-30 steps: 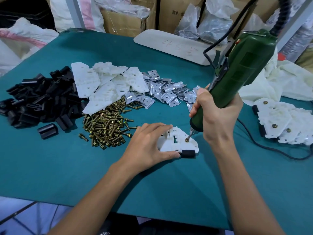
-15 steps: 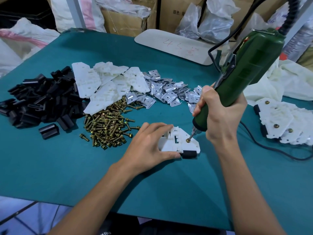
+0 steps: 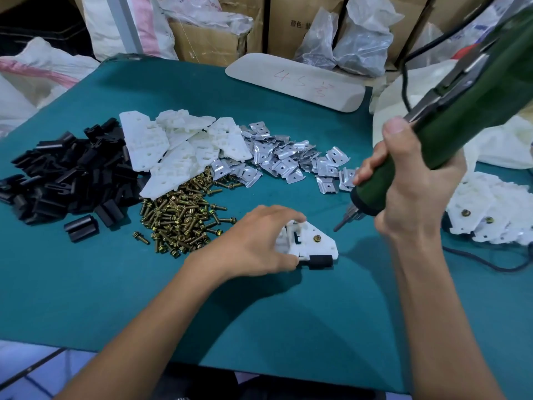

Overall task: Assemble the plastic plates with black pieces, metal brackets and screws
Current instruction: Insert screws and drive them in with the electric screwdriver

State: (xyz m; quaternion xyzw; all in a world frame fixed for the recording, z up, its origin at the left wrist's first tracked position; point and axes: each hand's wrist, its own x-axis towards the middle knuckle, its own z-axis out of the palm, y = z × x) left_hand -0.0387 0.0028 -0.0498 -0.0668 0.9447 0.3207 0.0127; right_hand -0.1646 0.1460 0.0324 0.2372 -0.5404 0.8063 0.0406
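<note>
Teal table (image 3: 86,284), left hand (image 3: 253,243) on plate (image 3: 323,248)

A heap of blocks (image 3: 66,174) lies at the left of the frame on the tabletop (image 3: 86,298), with one block (image 3: 81,228) apart just below it. Loose plates (image 3: 178,151) lie right of the heap, partly over it. Screws (image 3: 178,220) are heaped below them and brackets (image 3: 288,160) spread to their right. At centre, below the brackets, the left hand (image 3: 253,243) holds a plate (image 3: 314,241) flat on the tabletop. Up and right of it the right hand (image 3: 415,186) grips a driver (image 3: 432,128), tip clear of the plate. Finished plates (image 3: 490,212) are stacked at the right edge. A board (image 3: 297,82) lies at upper centre, boxes (image 3: 294,27) behind it.
</note>
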